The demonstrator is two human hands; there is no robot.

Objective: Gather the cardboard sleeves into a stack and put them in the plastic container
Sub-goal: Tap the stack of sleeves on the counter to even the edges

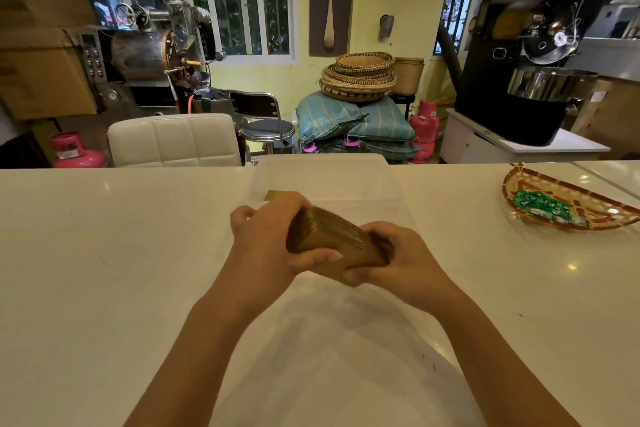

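A stack of cardboard sleeves [332,241] was held above the white counter [104,253], gripped by the left hand [266,239] and right hand [398,260], just before the plastic container [325,177]. One sleeve [278,195] was noted inside.

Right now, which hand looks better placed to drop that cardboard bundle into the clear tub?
Probably the left hand. It grips the far end of the stack of cardboard sleeves, nearest the plastic container. The right hand holds the near end, further from it.
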